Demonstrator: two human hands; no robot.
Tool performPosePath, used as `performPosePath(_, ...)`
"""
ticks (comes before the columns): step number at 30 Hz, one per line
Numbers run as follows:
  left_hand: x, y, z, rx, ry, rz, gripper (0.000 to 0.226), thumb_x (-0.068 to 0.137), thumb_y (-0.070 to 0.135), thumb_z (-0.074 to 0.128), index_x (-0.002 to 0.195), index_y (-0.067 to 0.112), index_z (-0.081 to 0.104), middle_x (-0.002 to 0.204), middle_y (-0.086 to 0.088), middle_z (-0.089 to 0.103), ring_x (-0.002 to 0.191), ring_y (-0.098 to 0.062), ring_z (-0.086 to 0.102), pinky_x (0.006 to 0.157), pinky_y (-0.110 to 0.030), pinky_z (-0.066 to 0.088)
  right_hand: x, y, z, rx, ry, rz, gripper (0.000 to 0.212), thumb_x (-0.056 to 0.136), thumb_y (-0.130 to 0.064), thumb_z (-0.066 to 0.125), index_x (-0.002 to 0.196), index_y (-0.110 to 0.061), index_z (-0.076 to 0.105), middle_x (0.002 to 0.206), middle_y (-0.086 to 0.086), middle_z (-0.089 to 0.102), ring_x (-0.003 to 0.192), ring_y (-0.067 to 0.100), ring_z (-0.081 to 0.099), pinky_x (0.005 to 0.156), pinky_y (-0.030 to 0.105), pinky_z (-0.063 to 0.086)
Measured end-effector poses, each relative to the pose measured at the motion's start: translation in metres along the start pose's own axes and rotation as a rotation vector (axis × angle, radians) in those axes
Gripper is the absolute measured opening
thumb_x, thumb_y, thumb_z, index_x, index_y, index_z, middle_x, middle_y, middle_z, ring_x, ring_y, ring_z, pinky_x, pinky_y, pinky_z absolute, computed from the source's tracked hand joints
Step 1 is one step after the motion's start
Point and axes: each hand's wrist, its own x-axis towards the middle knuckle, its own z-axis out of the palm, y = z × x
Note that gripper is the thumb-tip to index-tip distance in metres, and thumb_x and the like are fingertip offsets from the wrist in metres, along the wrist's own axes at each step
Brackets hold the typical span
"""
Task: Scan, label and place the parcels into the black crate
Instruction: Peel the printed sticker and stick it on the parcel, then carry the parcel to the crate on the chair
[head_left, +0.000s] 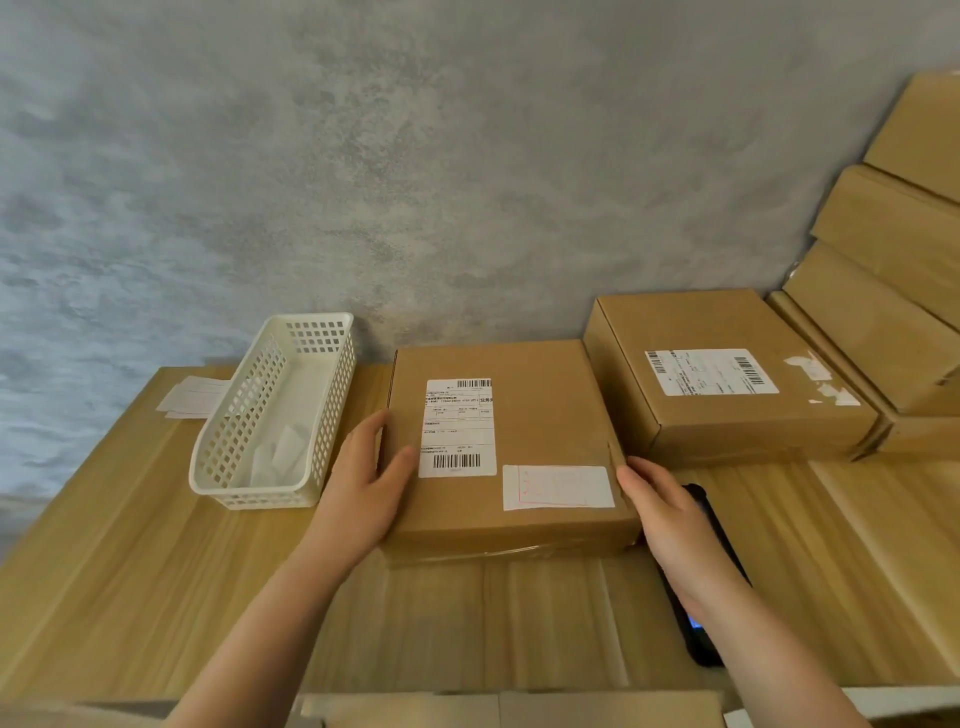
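Your left hand grips the left edge of the centre parcel, thumb on its top face. Your right hand holds its right edge, fingers curled down the side. The parcel lies flat on the tabletop, between the white basket and a second labelled parcel. The black scanner lies under your right wrist.

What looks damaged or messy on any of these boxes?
The back box has ragged white scraps of a torn-off sticker right of its shipping label. The box held by both hands looks tidy, though its small white sticker sits slightly crooked.
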Motion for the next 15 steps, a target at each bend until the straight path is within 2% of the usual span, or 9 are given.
performPosePath(2,0.0,-0.005,0.003,-0.246,-0.014,-0.169,0.049,0.102,0.036,0.049,0.149,0.03,0.035,0.132,0.012,0.052,0.106,0.005,0.052,0.087,-0.019,0.044,0.006,-0.003,0.002,0.08,-0.039,0.095,0.039,0.098,-0.051,0.049,0.132,-0.034,0.053,0.118,-0.01,0.065,0.112,0.012,0.059,0.104,0.041,0.047)
performPosePath(5,0.001,-0.017,0.005,-0.469,-0.032,-0.393,0.052,0.098,0.053,0.048,0.144,0.028,0.046,0.134,0.005,0.06,0.113,-0.014,0.061,0.102,-0.034,0.046,0.01,-0.006,0.005,0.13,-0.078,0.158,0.048,0.097,-0.06,0.042,0.135,-0.033,0.054,0.123,-0.005,0.067,0.117,0.017,0.06,0.11,0.044,0.043)
performPosePath(7,0.0,-0.014,0.005,-0.623,-0.042,-0.46,0.043,0.099,0.053,0.045,0.123,0.023,0.063,0.115,-0.001,0.074,0.105,-0.02,0.069,0.097,-0.037,0.05,0.011,-0.006,0.006,0.14,-0.087,0.184,0.054,0.095,-0.065,0.039,0.137,-0.034,0.053,0.127,-0.004,0.065,0.12,0.018,0.059,0.111,0.044,0.042)
performPosePath(8,-0.002,-0.011,0.006,-0.659,-0.037,-0.474,0.038,0.102,0.05,0.043,0.114,0.023,0.067,0.105,-0.002,0.077,0.101,-0.021,0.071,0.093,-0.037,0.052,0.011,-0.005,0.008,0.138,-0.084,0.194,0.058,0.094,-0.067,0.038,0.139,-0.034,0.052,0.129,-0.005,0.064,0.121,0.018,0.058,0.112,0.044,0.041)
performPosePath(10,-0.004,-0.005,0.008,-0.678,-0.036,-0.479,0.036,0.103,0.047,0.042,0.107,0.023,0.068,0.096,-0.002,0.078,0.096,-0.022,0.071,0.091,-0.038,0.052,0.012,-0.003,0.009,0.152,-0.067,0.206,0.063,0.092,-0.071,0.038,0.142,-0.034,0.049,0.134,-0.005,0.062,0.124,0.018,0.056,0.111,0.044,0.041)
performPosePath(12,-0.006,-0.005,0.01,-0.713,-0.026,-0.459,0.034,0.103,0.045,0.043,0.107,0.022,0.068,0.093,-0.001,0.079,0.091,-0.02,0.072,0.089,-0.038,0.053,0.011,-0.002,0.009,0.242,-0.056,0.209,0.056,0.096,-0.064,0.038,0.139,-0.031,0.053,0.128,-0.003,0.065,0.118,0.017,0.06,0.103,0.038,0.047)
performPosePath(15,-0.008,-0.01,0.012,-0.783,0.018,-0.429,0.036,0.104,0.045,0.04,0.107,0.023,0.068,0.093,-0.002,0.079,0.08,-0.016,0.075,0.081,-0.038,0.053,0.004,-0.006,0.005,0.393,-0.073,0.183,0.039,0.103,-0.048,0.038,0.122,-0.027,0.064,0.11,-0.001,0.074,0.104,0.013,0.067,0.081,0.029,0.051)
